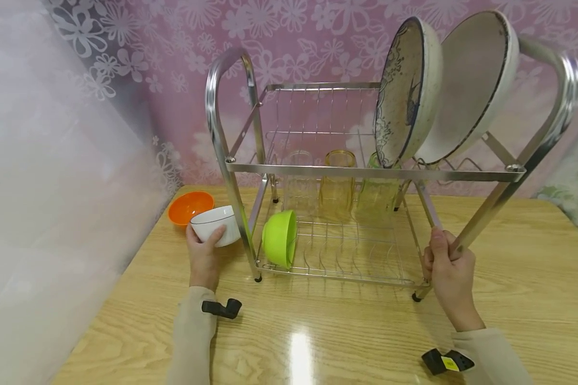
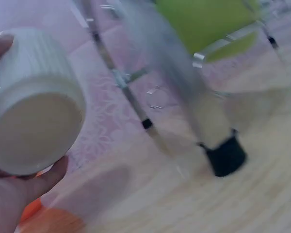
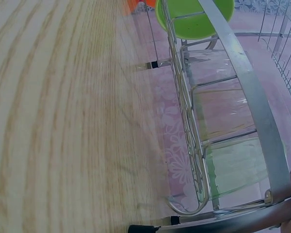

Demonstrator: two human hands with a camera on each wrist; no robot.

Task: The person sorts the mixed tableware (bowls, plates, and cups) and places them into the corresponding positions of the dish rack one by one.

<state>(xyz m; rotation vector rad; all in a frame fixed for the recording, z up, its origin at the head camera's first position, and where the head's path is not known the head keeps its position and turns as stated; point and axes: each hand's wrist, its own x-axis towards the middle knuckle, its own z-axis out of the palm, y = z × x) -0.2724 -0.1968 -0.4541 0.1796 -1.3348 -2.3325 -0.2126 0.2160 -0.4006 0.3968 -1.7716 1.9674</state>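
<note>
My left hand (image 1: 204,251) grips a white bowl (image 1: 217,224) with a dark rim line, just left of the metal dish rack (image 1: 318,171). In the left wrist view the white bowl (image 2: 34,131) is off the table, its base facing the camera. My right hand (image 1: 450,267) is wrapped round the rack's front right leg, low down. On the lower shelf a green bowl (image 1: 279,239) stands on its side at the left end. An orange bowl (image 1: 190,208) sits on the table behind the white one.
Two large patterned bowls (image 1: 431,91) lean upright on the upper shelf's right side. Behind the front bar stand a clear glass (image 1: 299,187), an amber glass (image 1: 337,187) and a green glass (image 1: 377,192). A pink flowered curtain (image 1: 173,80) hangs behind the wooden table (image 1: 347,331).
</note>
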